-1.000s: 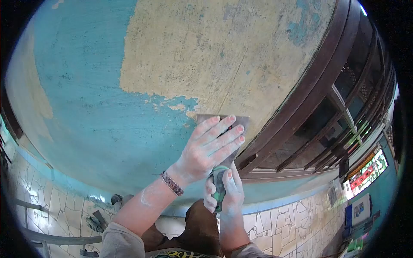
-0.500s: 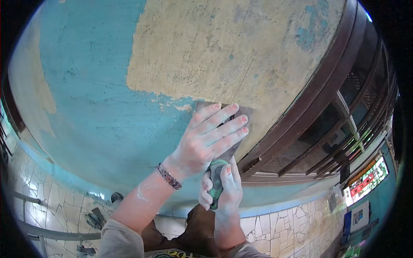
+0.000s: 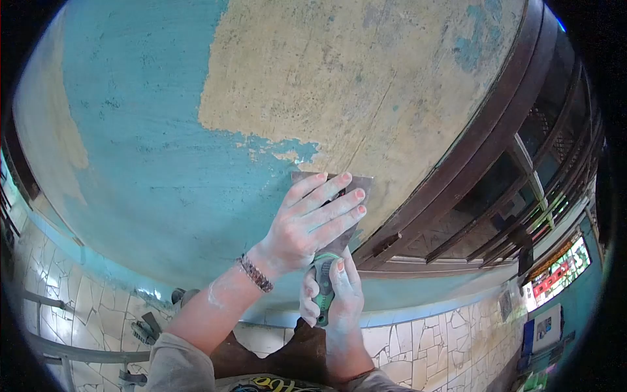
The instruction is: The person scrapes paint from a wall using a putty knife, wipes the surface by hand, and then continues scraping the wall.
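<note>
A person's left hand (image 3: 312, 221), dusted pale, lies spread with fingers flat on the blade of a wide grey metal scraper with a green handle (image 3: 364, 183), pressing it against a turquoise painted wall (image 3: 150, 163). The right hand (image 3: 337, 292), just below the left, is wrapped tight around the handle. The blade's edge sits just under a bare yellowish plaster patch (image 3: 366, 78). A beaded bracelet (image 3: 255, 273) circles the left wrist. A dark wooden frame (image 3: 470, 163) runs to the right of both hands.
</note>
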Demonstrator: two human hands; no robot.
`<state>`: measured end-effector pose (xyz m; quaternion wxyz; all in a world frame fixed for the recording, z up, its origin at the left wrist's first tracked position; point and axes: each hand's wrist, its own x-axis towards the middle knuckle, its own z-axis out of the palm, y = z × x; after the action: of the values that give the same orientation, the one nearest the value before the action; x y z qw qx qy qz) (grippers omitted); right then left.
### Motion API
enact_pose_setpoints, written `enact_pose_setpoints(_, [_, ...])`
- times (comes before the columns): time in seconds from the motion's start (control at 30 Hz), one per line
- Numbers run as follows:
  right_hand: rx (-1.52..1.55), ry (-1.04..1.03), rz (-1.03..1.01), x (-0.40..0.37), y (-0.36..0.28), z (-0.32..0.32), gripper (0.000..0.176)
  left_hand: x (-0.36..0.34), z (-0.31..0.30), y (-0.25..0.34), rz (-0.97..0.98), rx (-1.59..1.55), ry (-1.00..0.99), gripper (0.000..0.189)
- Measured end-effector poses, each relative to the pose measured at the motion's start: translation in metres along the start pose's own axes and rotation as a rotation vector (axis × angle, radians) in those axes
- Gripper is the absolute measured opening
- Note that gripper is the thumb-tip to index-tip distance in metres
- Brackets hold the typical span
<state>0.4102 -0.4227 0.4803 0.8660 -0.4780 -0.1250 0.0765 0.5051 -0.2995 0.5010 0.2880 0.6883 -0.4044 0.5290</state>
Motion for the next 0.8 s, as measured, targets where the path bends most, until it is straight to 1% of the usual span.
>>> enact_pose_setpoints(0.2, [0.057, -0.014, 0.003, 0.001, 0.004, -0.003, 0.048, -0.006, 0.001, 0.004, -0.021, -0.001, -0.027, 0.032])
enact_pose_setpoints(0.27, [0.086, -0.019, 0.004, 0.002, 0.005, -0.004, 0.049, 0.001, -0.003, -0.001, 0.014, 0.012, -0.038, 0.031])
enact_pose_setpoints(0.37, [0.035, 0.001, -0.045, 0.01, 0.008, 0.003, 0.049, 0.004, -0.005, -0.004, 0.034, 0.012, -0.042, 0.031])
enact_pose_setpoints(0.47, [0.009, 0.019, -0.023, 0.007, 0.01, 0.003, 0.048, -0.002, -0.004, -0.004, 0.033, 0.018, -0.067, 0.031])
enact_pose_setpoints(0.6, [0.077, -0.01, -0.062, 0.012, 0.005, 0.006, 0.052, 0.019, -0.011, -0.012, 0.086, 0.012, -0.054, 0.03])
enact_pose_setpoints(0.67, [0.091, -0.011, -0.102, 0.017, 0.002, 0.015, 0.053, 0.018, -0.012, -0.009, 0.067, -0.005, -0.062, 0.03])
enact_pose_setpoints(0.77, [0.063, -0.015, -0.027, 0.007, 0.004, 0.005, 0.053, 0.006, -0.008, -0.008, 0.063, 0.006, -0.055, 0.03])
enact_pose_setpoints(0.8, [0.035, -0.019, -0.037, 0.008, 0.005, 0.005, 0.052, 0.005, -0.008, -0.006, 0.06, 0.007, -0.054, 0.03])
